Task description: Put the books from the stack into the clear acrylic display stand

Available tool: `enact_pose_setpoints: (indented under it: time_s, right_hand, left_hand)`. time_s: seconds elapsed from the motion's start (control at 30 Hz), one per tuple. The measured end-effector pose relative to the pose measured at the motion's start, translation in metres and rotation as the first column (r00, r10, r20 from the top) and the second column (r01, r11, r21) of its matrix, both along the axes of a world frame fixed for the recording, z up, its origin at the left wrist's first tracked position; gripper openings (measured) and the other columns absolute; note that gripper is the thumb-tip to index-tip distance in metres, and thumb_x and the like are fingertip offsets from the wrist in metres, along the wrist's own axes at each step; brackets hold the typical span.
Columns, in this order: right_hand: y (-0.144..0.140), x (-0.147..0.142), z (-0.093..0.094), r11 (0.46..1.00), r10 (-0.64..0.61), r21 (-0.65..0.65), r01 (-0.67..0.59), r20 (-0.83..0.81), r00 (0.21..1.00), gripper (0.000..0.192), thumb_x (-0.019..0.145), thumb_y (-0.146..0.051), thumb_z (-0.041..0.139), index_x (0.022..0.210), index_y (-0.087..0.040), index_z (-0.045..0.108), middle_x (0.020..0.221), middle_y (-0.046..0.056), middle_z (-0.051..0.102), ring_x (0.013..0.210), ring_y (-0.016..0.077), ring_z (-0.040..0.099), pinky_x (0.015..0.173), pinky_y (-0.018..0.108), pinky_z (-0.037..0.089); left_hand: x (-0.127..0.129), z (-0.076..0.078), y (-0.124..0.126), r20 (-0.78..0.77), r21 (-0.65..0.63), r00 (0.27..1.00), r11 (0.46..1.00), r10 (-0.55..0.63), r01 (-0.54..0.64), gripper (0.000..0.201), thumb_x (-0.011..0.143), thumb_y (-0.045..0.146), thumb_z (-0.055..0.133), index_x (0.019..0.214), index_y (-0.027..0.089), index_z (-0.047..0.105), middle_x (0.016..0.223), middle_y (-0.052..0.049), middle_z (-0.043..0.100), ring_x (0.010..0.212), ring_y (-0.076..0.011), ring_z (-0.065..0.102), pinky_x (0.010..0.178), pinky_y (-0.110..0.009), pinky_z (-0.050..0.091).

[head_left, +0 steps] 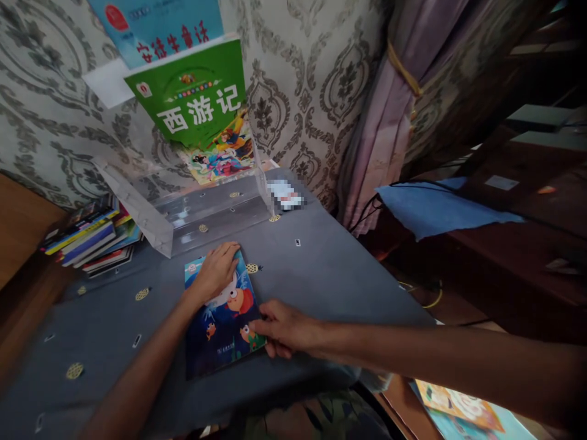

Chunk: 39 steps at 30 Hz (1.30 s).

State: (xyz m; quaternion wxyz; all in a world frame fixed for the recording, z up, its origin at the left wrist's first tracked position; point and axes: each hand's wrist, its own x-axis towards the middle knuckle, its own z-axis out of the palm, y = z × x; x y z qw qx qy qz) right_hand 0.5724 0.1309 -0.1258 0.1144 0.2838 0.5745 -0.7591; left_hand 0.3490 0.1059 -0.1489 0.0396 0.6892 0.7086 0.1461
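Note:
A dark blue picture book (pixel 215 333) with cartoon fish on its cover lies on the grey tablecloth in front of me. My left hand (pixel 217 272) rests flat across the book's upper part, fingers stretched toward its top right corner. At the lower right edge, my right hand (pixel 284 330) grips the book, thumb on the cover and the other fingers partly hidden by the edge. Beyond the book stands a clear acrylic rack (pixel 156 229), with a green book (pixel 202 122) upright at its back and a light blue book (pixel 160 27) behind that.
A stack of books (pixel 94 238) lies left of the rack. A small blurred white item (pixel 285 194) sits by the rack's right side. The grey table (pixel 330 275) ends at a diagonal right edge. More books (pixel 463 406) lie lower down at bottom right. A blue cloth (pixel 440 205) hangs on the right.

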Motion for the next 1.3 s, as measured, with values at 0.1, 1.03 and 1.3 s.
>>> enact_pose_setpoints:
  time_s: [0.1,1.03,1.3]
  right_hand:
    - [-0.001,0.001,0.002,1.000,-0.008,-0.004,0.008,-0.004,1.000,0.020,0.097,-0.017,0.046,0.077,-0.019,0.047,0.043,-0.010,0.052,0.029,0.0029,0.036,0.034,0.014,0.026]
    - [0.006,0.011,-0.022,0.999,0.049,-0.003,-0.051,-0.171,0.984,0.053,0.078,-0.069,0.064,0.085,-0.018,0.052,0.050,-0.007,0.053,0.037,0.0043,0.035,0.036,0.017,0.019]
    - [0.018,0.003,-0.027,0.991,0.105,0.103,-0.084,-0.221,0.970,0.061,0.075,-0.078,0.058,0.090,-0.019,0.051,0.048,-0.008,0.053,0.033,0.0051,0.038,0.033,0.017,0.022]
  left_hand:
    - [-0.009,-0.001,0.002,0.116,0.011,0.993,0.999,-0.031,0.030,0.036,0.097,0.026,0.040,0.126,0.018,0.059,0.134,-0.013,0.059,0.125,-0.0286,0.053,0.107,-0.051,0.039]
    - [0.008,0.006,-0.135,0.886,-0.448,-0.362,0.734,0.290,-0.510,0.014,0.081,0.009,0.069,0.093,0.015,0.065,0.081,-0.004,0.074,0.070,-0.0157,0.071,0.068,-0.026,0.059]
    - [0.024,0.033,-0.112,0.966,-0.158,-0.259,0.841,0.022,-0.517,0.026,0.078,0.022,0.074,0.104,0.016,0.070,0.096,-0.005,0.077,0.091,-0.0219,0.073,0.085,-0.032,0.059]
